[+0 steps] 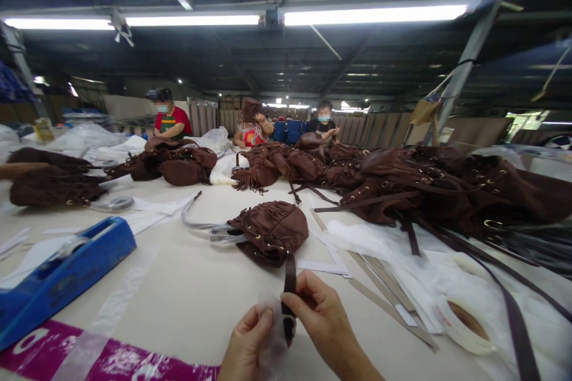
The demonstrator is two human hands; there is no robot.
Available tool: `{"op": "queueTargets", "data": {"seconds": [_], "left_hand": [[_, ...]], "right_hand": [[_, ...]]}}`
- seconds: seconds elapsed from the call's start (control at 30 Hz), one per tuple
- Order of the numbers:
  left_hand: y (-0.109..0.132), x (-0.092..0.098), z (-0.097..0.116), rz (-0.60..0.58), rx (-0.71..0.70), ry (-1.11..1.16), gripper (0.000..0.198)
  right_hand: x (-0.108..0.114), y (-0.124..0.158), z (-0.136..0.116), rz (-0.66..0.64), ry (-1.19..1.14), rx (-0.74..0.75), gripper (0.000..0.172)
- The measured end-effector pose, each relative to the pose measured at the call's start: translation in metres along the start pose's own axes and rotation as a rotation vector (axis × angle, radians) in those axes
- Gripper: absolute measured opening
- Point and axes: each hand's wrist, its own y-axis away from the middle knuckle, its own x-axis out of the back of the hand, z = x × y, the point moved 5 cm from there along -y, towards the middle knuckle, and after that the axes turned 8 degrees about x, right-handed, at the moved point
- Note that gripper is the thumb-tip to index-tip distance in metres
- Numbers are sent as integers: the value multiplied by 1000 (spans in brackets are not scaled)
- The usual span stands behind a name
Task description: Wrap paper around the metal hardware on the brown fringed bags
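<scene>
A brown fringed bag [272, 229] with small metal eyelets lies on its side on the white table, its dark strap [290, 274] running toward me. My right hand [319, 315] pinches that strap just above a buckle. Beside it my left hand [250, 339] is closed on a thin translucent wrapping sheet [272, 327], thumb on top, close against the buckle end. Part of the buckle is hidden by the sheet. At the bag's left side, another strap [201, 225] is covered in pale wrapping.
A blue tape dispenser [89, 268] stands at left above a purple printed strip [120, 360]. Many brown bags [402, 175] are piled across the back and right. A tape roll [467, 324] and card strips [388, 294] lie at right. Several people sit beyond; an arm [22, 171] reaches in at far left.
</scene>
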Motion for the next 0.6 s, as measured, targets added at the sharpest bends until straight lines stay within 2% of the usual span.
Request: {"op": "queueTargets", "data": {"seconds": [0.13, 0.27, 0.6], "left_hand": [[5, -2, 8, 39, -113, -105, 43], [15, -6, 18, 96, -242, -206, 42], [18, -2, 21, 179, -280, -302, 45]], "right_hand": [[0, 0, 2, 48, -27, -26, 28], [-2, -3, 0, 58, 44, -12, 27], [-3, -3, 3, 79, 99, 25, 28]]}}
